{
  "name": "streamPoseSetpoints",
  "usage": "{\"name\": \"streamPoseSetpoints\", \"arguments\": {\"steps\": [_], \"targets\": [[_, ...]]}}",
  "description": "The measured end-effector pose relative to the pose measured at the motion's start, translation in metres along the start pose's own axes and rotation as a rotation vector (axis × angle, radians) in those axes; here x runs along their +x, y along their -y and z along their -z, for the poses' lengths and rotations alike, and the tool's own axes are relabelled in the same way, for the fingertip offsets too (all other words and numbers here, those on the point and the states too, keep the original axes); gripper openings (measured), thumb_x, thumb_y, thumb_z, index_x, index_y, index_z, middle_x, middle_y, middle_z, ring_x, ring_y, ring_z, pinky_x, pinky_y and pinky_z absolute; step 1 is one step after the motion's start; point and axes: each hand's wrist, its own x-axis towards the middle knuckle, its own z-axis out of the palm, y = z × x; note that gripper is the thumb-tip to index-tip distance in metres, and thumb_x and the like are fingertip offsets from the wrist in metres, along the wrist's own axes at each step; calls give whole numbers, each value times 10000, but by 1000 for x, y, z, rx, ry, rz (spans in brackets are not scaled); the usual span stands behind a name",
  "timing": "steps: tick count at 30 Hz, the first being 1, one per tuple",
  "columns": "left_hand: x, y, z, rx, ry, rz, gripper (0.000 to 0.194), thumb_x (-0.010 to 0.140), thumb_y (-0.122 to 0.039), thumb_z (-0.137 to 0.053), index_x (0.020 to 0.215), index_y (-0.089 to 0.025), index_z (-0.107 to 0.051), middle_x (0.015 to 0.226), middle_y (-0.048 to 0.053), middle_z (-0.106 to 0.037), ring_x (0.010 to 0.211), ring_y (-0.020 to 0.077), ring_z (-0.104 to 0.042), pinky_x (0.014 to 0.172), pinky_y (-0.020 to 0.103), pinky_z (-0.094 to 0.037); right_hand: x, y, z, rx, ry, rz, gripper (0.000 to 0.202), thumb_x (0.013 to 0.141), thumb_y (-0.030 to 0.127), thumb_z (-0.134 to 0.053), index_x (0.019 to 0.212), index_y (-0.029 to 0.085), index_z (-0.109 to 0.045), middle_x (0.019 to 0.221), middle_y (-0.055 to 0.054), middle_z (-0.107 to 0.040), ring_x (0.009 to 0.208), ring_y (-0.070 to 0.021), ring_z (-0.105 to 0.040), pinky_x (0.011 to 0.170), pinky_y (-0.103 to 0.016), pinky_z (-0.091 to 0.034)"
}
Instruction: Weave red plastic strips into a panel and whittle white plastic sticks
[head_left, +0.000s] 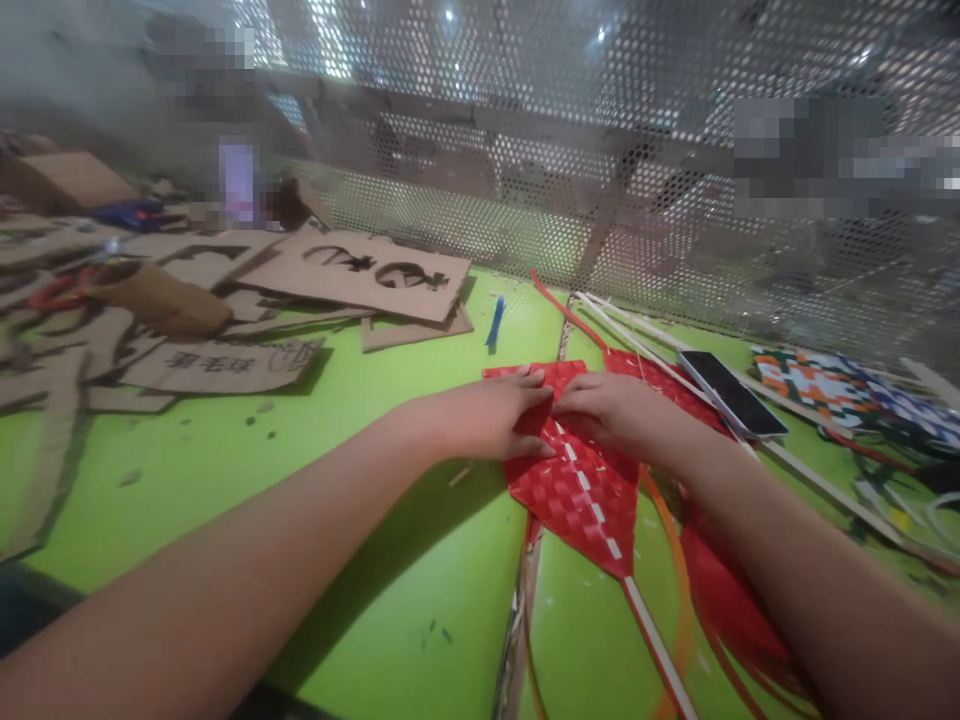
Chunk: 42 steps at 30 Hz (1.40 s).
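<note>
A red woven mat [555,495] lies on the green table, turned like a diamond, with a white strip [598,513] threaded through its weave toward me. The strip's long tail runs off the mat's near corner. My left hand [487,415] rests on the mat's left part, thumb and fingers apart. From the right, my right hand [622,410] reaches over the mat with its fingers curled together near the strip's far end. What those fingertips pinch, if anything, is hidden. Both hands are almost touching.
Cut cardboard sheets [352,275] and scraps cover the left side. A short blue strip [495,322] lies behind the mat. To the right are a phone [731,393], an orange-green woven piece [814,385] and loose strips. A perforated metal screen [480,200] stands at the back.
</note>
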Motion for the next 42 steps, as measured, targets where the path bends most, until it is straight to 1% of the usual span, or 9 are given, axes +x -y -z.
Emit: {"name": "streamPoseSetpoints", "arguments": {"steps": [4,8,11,14,22,26,30,37,42], "targets": [[-2,-1,1,19,0,-7,795,991,-638,-600,1642,-204,-456,1778,128,-301,1654,319,-266,1318,480,-296,5,-1,-1,-19,21,32,194,997,169,-650,1015,185,-842,1062,-119,-788,889,-224,-714,766,-327,-527],[-3,-2,1,44,2,0,783,993,-621,-607,1651,-228,-447,1783,109,-295,1651,305,-276,1317,468,-301,17,-4,6,-20,94,80,182,977,147,-663,995,188,-839,1015,-107,-795,864,-217,-708,736,-312,-514],[-2,-3,2,51,12,25,787,980,-644,-604,1648,-256,-455,1790,95,-286,1630,320,-326,1295,476,-335,25,-7,14,-13,164,117,159,950,146,-691,936,208,-837,920,-74,-796,807,-206,-698,714,-304,-498],[-1,-2,2,49,24,31,785,971,-660,-595,1644,-278,-463,1796,90,-277,1598,331,-386,1273,475,-365,30,-10,18,-12,207,136,171,945,143,-684,944,224,-834,934,-58,-805,809,-200,-700,724,-304,-491],[2,1,4,33,30,15,803,943,-682,-617,1625,-277,-489,1781,96,-318,1623,338,-335,1266,541,-376,33,-17,20,-38,260,96,174,942,193,-689,980,239,-852,908,-44,-813,758,-176,-693,680,-285,-449],[2,-1,7,43,26,16,787,922,-698,-641,1587,-289,-538,1761,103,-365,1528,357,-486,1226,537,-430,34,-14,22,-46,285,89,191,947,162,-673,987,230,-847,956,-53,-814,801,-175,-699,698,-277,-443],[0,-4,9,55,33,13,735,901,-665,-680,1538,-310,-589,1705,93,-471,1394,353,-614,1150,490,-499,35,-7,24,-57,325,84,172,938,162,-692,986,219,-847,954,-65,-815,811,-191,-710,695,-286,-443],[-2,-6,9,57,38,26,739,895,-678,-692,1537,-327,-592,1716,70,-457,1328,359,-656,1091,467,-533,35,-2,30,-75,362,67,188,911,149,-695,978,231,-850,937,-55,-828,764,-195,-710,666,-298,-439],[-2,-7,9,50,36,31,749,893,-702,-684,1543,-342,-587,1653,67,-545,1270,345,-688,1071,462,-548,34,-2,26,-87,339,86,176,921,170,-693,984,230,-846,895,-56,-811,735,-201,-698,657,-307,-457]]}}
